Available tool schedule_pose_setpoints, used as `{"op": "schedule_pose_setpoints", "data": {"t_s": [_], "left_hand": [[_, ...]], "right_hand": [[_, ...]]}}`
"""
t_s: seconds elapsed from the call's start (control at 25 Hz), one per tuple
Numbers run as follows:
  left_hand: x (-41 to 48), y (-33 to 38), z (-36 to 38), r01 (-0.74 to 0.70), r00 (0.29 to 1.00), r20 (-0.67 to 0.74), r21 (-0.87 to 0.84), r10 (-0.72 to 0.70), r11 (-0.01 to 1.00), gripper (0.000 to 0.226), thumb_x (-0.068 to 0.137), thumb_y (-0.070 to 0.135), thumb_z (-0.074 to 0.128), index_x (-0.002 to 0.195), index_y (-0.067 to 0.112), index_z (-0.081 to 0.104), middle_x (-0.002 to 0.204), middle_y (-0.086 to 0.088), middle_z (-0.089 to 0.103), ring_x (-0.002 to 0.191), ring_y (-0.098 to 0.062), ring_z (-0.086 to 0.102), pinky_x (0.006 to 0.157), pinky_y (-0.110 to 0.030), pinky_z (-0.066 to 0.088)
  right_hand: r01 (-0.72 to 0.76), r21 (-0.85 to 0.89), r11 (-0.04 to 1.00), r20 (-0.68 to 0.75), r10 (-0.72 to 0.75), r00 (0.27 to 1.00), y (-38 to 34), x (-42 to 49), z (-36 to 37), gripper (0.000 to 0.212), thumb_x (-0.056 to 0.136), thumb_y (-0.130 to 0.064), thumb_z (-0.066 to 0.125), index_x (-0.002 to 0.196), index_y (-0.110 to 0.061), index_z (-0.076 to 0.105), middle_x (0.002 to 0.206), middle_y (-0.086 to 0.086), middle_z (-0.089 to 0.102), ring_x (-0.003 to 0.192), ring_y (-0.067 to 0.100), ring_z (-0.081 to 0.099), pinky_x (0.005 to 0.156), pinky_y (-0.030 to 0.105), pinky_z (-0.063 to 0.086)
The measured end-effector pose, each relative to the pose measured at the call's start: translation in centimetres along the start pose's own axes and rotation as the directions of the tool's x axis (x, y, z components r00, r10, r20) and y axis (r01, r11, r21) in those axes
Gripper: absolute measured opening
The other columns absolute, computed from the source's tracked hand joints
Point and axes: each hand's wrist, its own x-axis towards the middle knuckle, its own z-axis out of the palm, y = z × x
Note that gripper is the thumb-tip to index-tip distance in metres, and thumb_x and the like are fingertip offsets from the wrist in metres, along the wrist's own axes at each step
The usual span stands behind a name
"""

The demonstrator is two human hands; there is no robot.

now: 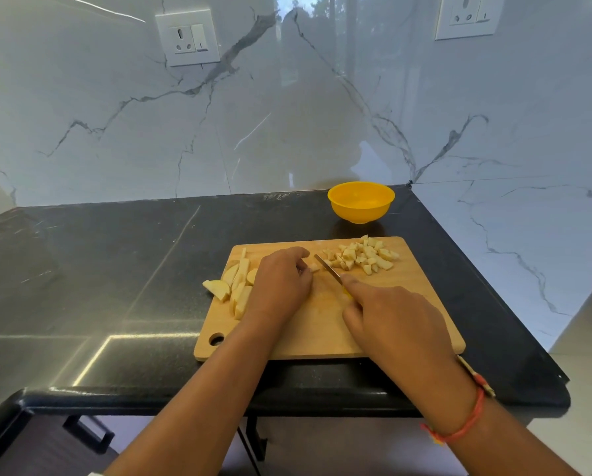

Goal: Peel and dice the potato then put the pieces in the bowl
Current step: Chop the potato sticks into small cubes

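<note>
A wooden cutting board (418, 297) lies on the black counter. Several peeled potato strips and wedges (234, 286) sit at its left end, and a pile of diced potato (365, 255) lies at its far right. My left hand (281, 286) curls over a potato piece (313, 267) in the middle of the board and holds it down. My right hand (390, 321) grips a yellow-handled knife (329, 267), index finger along the blade's back; the blade meets the piece just right of my left fingers. A yellow bowl (360, 202) stands behind the board with nothing visible inside.
The black counter (99, 269) runs wide to the left of the board. A marble wall closes the back and the right side. The counter's front edge is just below the board, with a drawer handle (88, 434) underneath.
</note>
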Motion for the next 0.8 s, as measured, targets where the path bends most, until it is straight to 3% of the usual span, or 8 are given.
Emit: {"op": "schedule_pose_setpoints", "data": {"t_s": [0.24,0.36,0.52,0.8], "left_hand": [[0.0,-0.2,-0.2,0.060,0.998,0.002,-0.099,-0.060,0.993,0.024,0.090,0.014,0.068,0.111,0.021,0.059,0.079,0.015,0.065,0.075,0.000,0.062,0.069,-0.013,0.050],[0.0,-0.2,-0.2,0.069,0.997,-0.010,-0.113,-0.071,0.991,0.024,0.088,0.015,0.070,0.108,0.020,0.058,0.077,0.014,0.065,0.075,-0.001,0.062,0.067,-0.013,0.049],[0.0,-0.1,-0.2,0.084,0.996,-0.008,-0.126,-0.086,0.988,0.026,0.089,0.016,0.071,0.109,0.020,0.055,0.081,0.012,0.067,0.077,-0.002,0.063,0.070,-0.016,0.050],[-0.1,-0.2,0.0,0.081,0.997,-0.006,-0.113,-0.082,0.990,0.026,0.091,0.015,0.068,0.113,0.020,0.056,0.091,0.008,0.069,0.082,-0.005,0.064,0.073,-0.015,0.051]], "right_hand": [[0.018,0.056,0.998,0.009,-0.019,1.000,-1.2,1.6,0.9,0.048,0.096,-0.048,0.035,0.144,-0.047,0.038,0.069,-0.014,0.046,0.063,0.007,0.048,0.054,0.027,0.046],[0.034,0.047,0.998,0.060,-0.037,0.998,-1.0,1.6,0.6,0.048,0.096,-0.047,0.036,0.144,-0.047,0.036,0.071,-0.014,0.044,0.063,0.007,0.044,0.051,0.025,0.038],[0.037,0.022,0.999,0.083,-0.038,0.996,0.1,0.0,-0.6,0.047,0.097,-0.045,0.035,0.144,-0.050,0.034,0.071,-0.013,0.052,0.063,0.007,0.049,0.055,0.026,0.047],[0.030,-0.026,0.999,-0.020,-0.031,0.999,0.3,-0.9,-1.2,0.049,0.097,-0.046,0.033,0.146,-0.050,0.030,0.063,-0.013,0.050,0.056,0.008,0.049,0.052,0.026,0.050]]}}
